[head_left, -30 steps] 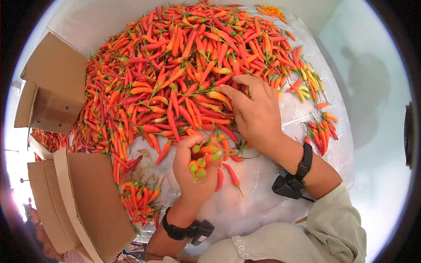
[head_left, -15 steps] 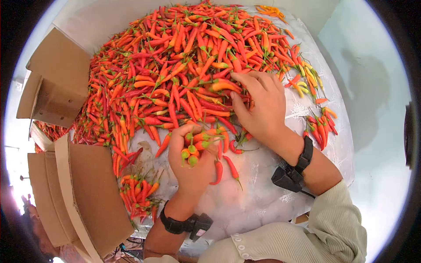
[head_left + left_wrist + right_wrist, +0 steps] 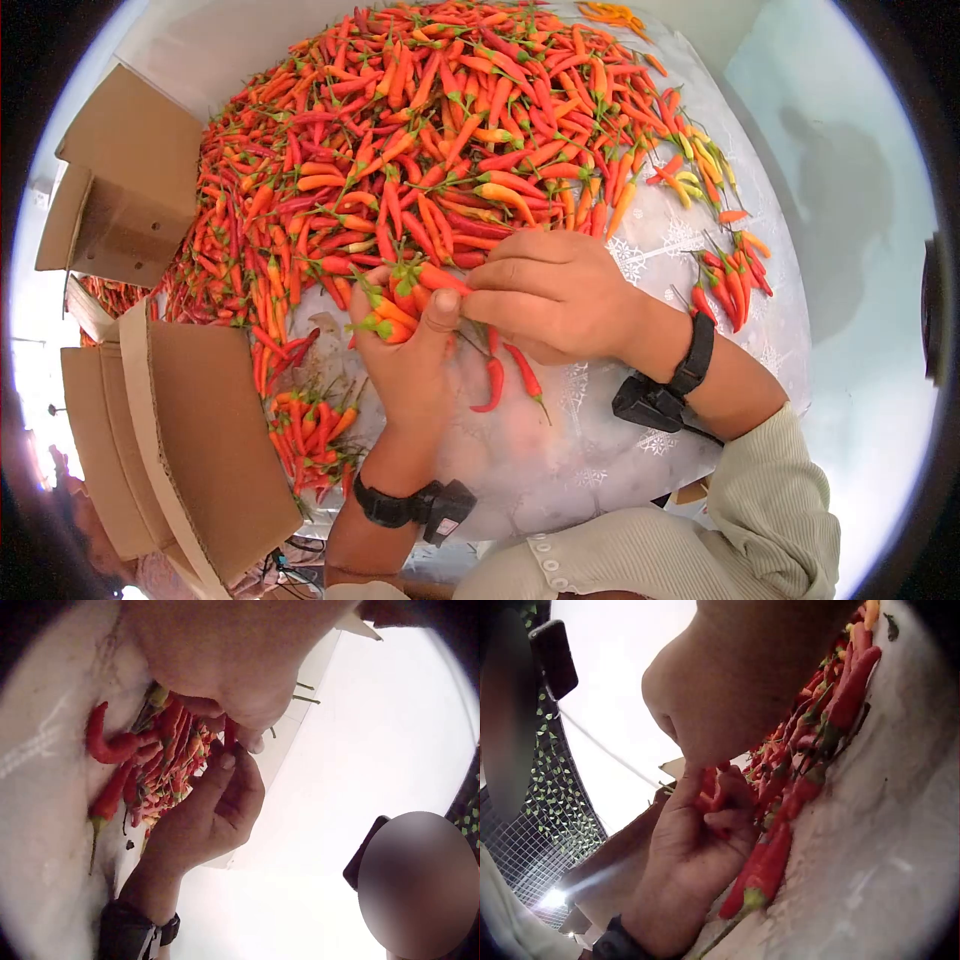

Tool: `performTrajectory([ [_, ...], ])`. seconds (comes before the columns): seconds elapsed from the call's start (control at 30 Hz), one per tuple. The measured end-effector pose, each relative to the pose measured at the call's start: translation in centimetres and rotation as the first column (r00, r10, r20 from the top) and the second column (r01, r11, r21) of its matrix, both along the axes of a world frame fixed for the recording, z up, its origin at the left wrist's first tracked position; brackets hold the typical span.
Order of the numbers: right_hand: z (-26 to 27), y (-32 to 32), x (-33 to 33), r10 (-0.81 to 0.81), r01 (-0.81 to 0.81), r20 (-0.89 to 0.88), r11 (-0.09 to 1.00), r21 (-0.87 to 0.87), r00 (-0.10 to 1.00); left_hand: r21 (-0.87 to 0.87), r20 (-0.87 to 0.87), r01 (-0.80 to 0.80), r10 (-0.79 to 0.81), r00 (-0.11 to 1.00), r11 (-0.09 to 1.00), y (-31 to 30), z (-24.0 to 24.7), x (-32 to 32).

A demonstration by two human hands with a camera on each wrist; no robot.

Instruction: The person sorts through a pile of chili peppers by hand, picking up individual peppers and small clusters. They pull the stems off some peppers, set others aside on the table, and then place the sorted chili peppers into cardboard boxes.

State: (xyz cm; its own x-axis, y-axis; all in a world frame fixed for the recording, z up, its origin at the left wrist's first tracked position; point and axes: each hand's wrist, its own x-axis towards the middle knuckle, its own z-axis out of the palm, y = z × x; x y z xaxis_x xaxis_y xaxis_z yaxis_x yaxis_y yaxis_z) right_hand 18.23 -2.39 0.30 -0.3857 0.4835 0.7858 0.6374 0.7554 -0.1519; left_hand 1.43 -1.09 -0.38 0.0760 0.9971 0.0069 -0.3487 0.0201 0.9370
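Observation:
My left hand [image 3: 405,365] holds a small bunch of chili peppers [image 3: 393,312], green stem ends up, with its fingers curled round them and the thumb across the front. Against the bunch, my right hand [image 3: 555,300] pinches the end of one red-orange chili pepper [image 3: 441,279]; that same red pod [image 3: 229,730] shows between both hands' fingertips in the left wrist view. Most of the right fingertips are hidden in the head view. Just below the hands, a curved red chili [image 3: 490,385] and a straighter red chili [image 3: 526,378] lie on the cloth.
A large heap of red and orange chilies [image 3: 400,130] covers the far side of the patterned white cloth [image 3: 640,255]. Small groups lie apart: a red bunch [image 3: 310,430] at left, another red bunch [image 3: 733,285] at right, yellowish ones [image 3: 705,175] nearby. Cardboard boxes [image 3: 215,430] stand along the left.
My right hand has come from the heap toward me and left, to the bunch, with a chili pepper. The left hand has shifted slightly left and turned, its thumb now over the bunch.

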Motion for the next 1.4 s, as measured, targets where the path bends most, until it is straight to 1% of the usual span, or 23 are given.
performTrajectory([
  [0.03,0.3,-0.1,0.1,0.024,-0.023,0.031,1.000,-0.021,0.999,-0.002,-0.003,-0.005,0.005,1.000,1.000,0.1,-0.2,0.0],
  [0.13,0.7,-0.3,0.2,0.111,-0.108,0.029,0.990,-0.096,0.993,-0.012,-0.001,0.001,-0.001,1.000,1.000,0.7,-0.8,-0.3],
  [0.23,0.9,-0.5,0.3,0.147,-0.162,-0.084,0.965,-0.208,0.986,-0.056,0.017,0.038,-0.037,0.999,0.998,0.8,-0.6,-0.4],
  [0.33,-0.2,0.0,0.8,-0.138,0.108,-0.201,0.982,-0.154,0.970,-0.132,0.006,0.065,-0.065,0.998,0.989,0.3,0.5,-0.5],
  [0.4,-0.7,0.7,1.2,-0.415,0.364,-0.258,0.904,-0.222,0.872,-0.162,-0.010,0.111,-0.115,0.993,0.981,0.4,0.6,-0.7],
  [0.5,-1.4,2.1,2.6,-0.610,0.576,-0.190,0.791,-0.206,0.769,-0.097,-0.002,0.104,-0.105,0.994,0.990,0.2,0.3,-0.4],
  [0.6,-1.7,2.3,3.2,-0.660,0.636,-0.051,0.739,-0.223,0.749,-0.094,0.033,0.115,-0.112,0.993,0.989,0.4,0.0,-0.4],
  [0.7,-1.7,2.4,3.1,-0.682,0.659,-0.028,0.716,-0.232,0.731,-0.103,0.037,0.144,-0.141,0.989,0.984,0.5,0.1,-0.6],
  [0.8,-1.1,2.0,2.9,-0.705,0.683,0.008,0.683,-0.260,0.709,-0.088,-0.011,0.142,-0.144,0.990,0.986,0.5,-0.2,-0.5],
  [0.9,-1.0,1.8,2.8,-0.710,0.681,0.008,0.671,-0.294,0.704,-0.082,-0.012,0.152,-0.153,0.988,0.985,0.5,-0.3,-0.5],
  [1.0,-0.5,1.4,2.6,-0.704,0.667,0.011,0.667,-0.331,0.710,-0.115,0.003,0.129,-0.130,0.992,0.985,0.4,0.0,-0.3],
  [1.1,-0.9,1.3,2.7,-0.647,0.530,-0.148,0.717,-0.452,0.748,-0.091,-0.017,0.146,-0.148,0.989,0.985,0.4,0.2,-0.3],
  [1.2,-0.5,1.3,2.2,-0.537,0.423,-0.314,0.829,-0.366,0.782,-0.113,-0.011,0.165,-0.168,0.986,0.980,0.6,0.2,-0.5],
  [1.3,-0.3,1.2,2.0,-0.422,0.379,-0.383,0.907,-0.185,0.822,-0.129,0.030,0.159,-0.156,0.987,0.979,0.6,0.0,-0.5],
  [1.4,0.2,0.8,1.4,-0.313,0.307,-0.421,0.948,-0.084,0.851,-0.137,0.035,0.167,-0.164,0.986,0.976,0.7,-0.1,-0.5],
])
